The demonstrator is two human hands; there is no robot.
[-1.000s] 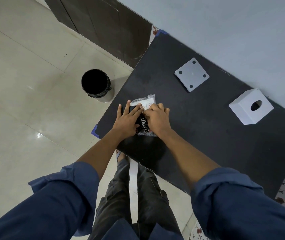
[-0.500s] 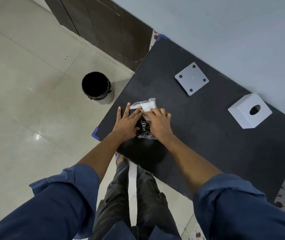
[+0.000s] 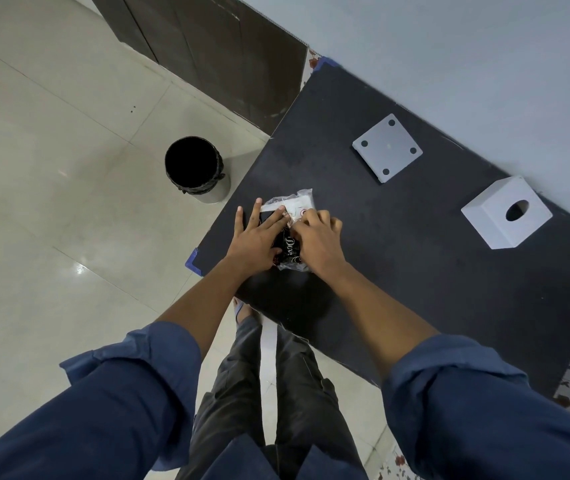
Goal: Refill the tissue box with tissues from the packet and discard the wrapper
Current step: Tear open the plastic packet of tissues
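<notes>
A tissue packet (image 3: 290, 244) in clear and black wrapper lies near the left front edge of the black table (image 3: 415, 271). My left hand (image 3: 257, 239) lies flat on the packet's left side, fingers spread, pressing it down. My right hand (image 3: 318, 242) pinches the wrapper at the packet's top right, fingers curled. Most of the packet is hidden under both hands. The white tissue box cover (image 3: 506, 213), with an oval hole on top, stands at the right rear. Its flat white base plate (image 3: 387, 147) with corner holes lies apart, further back.
A round bin (image 3: 195, 169) with a black liner stands on the tiled floor just left of the table. A dark wooden cabinet (image 3: 207, 46) is at the back left. The wall runs behind the table. My legs stand at the table's front edge.
Both hands stay on the packet. The right hand's fingers have crept up toward the packet's white end. The camera has shifted slightly.
</notes>
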